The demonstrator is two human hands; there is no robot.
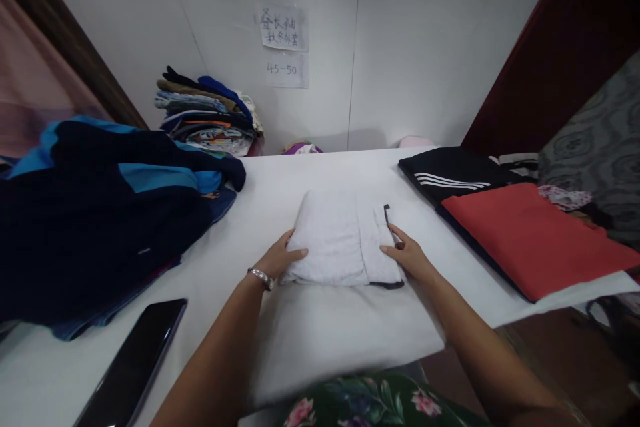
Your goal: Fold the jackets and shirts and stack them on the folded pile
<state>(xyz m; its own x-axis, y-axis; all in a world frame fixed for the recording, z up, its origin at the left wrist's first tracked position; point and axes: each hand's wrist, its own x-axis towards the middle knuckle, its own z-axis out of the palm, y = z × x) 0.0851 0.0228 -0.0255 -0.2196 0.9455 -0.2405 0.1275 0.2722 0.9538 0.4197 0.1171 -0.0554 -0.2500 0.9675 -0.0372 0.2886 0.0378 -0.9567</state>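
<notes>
A folded white garment [330, 237] lies in the middle of the white table, with dark trim showing at its right side and lower right corner. My left hand [280, 255] grips its left edge, thumb on top and fingers beneath or behind. At the opposite edge, my right hand [404, 252] holds the cloth between thumb and fingers. A silver bracelet [261, 277] circles my left wrist. Whether the garment is slightly lifted or resting on the table, I cannot tell.
To the left is a heap of navy and blue clothes [110, 213], with a phone [135, 360] in front. Folded black [450, 167] and red [540, 233] garments lie right. Behind stands a clothes stack [210, 113]; paper signs [284, 47] hang on the wall.
</notes>
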